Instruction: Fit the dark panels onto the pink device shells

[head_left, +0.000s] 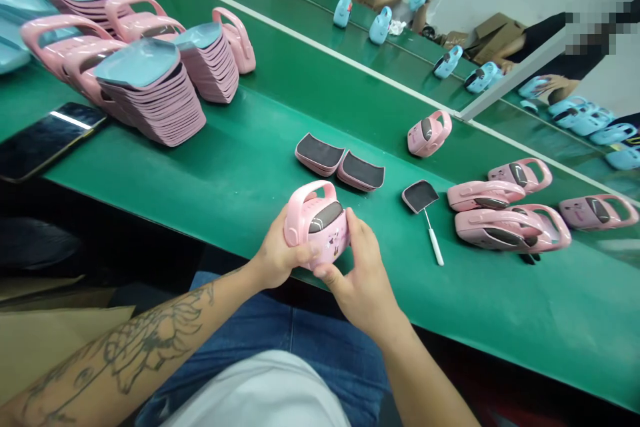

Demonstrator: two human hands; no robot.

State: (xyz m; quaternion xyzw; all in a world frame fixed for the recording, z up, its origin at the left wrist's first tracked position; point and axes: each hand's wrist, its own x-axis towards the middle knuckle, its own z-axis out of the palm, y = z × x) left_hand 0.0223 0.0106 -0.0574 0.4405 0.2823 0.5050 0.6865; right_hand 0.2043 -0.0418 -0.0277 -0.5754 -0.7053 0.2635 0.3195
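Observation:
Both hands hold one pink plastic device with a loop handle (327, 235), a dark window on top and a printed picture on its side. It is tilted, just over the near edge of the green bench. My left hand (280, 250) wraps its left side, thumb on the front. My right hand (363, 273) grips the right end, with fingers on the end face and thumb below. Beyond it lie two short stacks of curved pink panels with dark faces (320, 152). A single dark-faced panel (420, 197) and a white-handled screwdriver (434, 240) lie to the right.
Tall stacks of pink panels topped with light blue ones (155, 97) stand at left among pink handled shells. A phone (47, 140) lies at the near left edge. Several pink devices (500, 227) sit at right. Across a white-edged divider (350, 77), people handle blue devices.

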